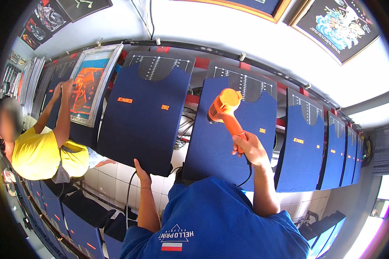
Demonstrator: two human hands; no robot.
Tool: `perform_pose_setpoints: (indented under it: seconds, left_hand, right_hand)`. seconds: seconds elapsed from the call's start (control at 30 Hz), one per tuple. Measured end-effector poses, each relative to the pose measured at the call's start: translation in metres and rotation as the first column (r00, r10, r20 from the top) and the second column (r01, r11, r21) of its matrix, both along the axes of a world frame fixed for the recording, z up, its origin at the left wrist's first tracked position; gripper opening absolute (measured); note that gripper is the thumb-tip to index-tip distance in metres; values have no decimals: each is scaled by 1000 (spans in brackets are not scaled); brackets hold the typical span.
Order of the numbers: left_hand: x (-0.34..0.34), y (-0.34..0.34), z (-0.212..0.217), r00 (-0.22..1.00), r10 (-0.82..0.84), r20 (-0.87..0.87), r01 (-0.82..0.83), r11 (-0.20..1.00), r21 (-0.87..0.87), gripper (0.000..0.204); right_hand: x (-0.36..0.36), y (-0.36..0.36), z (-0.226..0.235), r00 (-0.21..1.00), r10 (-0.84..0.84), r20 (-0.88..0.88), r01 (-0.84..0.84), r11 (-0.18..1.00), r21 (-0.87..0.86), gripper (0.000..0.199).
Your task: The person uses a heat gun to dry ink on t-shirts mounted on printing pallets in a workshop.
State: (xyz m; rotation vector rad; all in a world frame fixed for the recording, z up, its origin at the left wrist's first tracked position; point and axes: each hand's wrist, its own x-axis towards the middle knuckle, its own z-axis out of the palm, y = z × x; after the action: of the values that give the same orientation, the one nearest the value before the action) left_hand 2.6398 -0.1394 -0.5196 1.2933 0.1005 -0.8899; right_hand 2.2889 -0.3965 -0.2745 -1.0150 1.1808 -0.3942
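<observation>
Heat gun sits in your right hand: the grip is closed around its orange handle, nozzle end up and over the upper part of the navy shirt stretched on the board in front of you. That shirt is your landmark. A black cord drops from the handle past your wrist.

Your left hand is one board to the left of that shirt, fingers curled under the bottom edge of the second shirt; whether it pinches the cloth or only touches it, I cannot tell.

Judging by this, you are at the drying step: small orange prints already show on both shirts, and the gun is aimed at the one in front. The next move looks to call for sweeping the nozzle evenly over the print, held apart from the cloth, with the cord kept off the fabric.

Count, working outward from the landmark shirt:
- Heat guns: one.
- Shirts on boards to its right: at least four, shrinking toward the rim, where more may be lost.
- Shirts to its left: one under your left hand, then darker boards further on.
- Screen frames: one, with an orange stencil, well to the left, where a person in yellow has both hands on it.
- Framed prints on the wall above: several, cut by the rim.
</observation>
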Motion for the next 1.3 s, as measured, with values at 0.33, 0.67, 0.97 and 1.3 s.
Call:
perform_pose_setpoints:
  seconds: [0.33, 0.67, 0.97, 1.3]
  left_hand:
    - [-1, -1, 1, 998, -20, 57, 19, 1000, 19, 68]
    - [-4, -3, 5, 999, 10, 48, -12, 999, 48, 69]
    - [-2, -3, 4, 999, 13, 36, -15, 998, 60, 70]
    - [-5, -5, 10, 999, 15, 38, -17, 999, 45, 70]
  right_hand:
    - [3, 7, 1, 997, 24, -74, -32, 993, -110, 26]
    - [-4, 2, 3, 995, 9, -99, -15, 998, -65, 26]
    - [-11, 8, 3, 990, -19, -138, 5, 995, -101, 28]
    - [-21, 6, 3, 991, -43, -128, 31, 995, -90, 29]
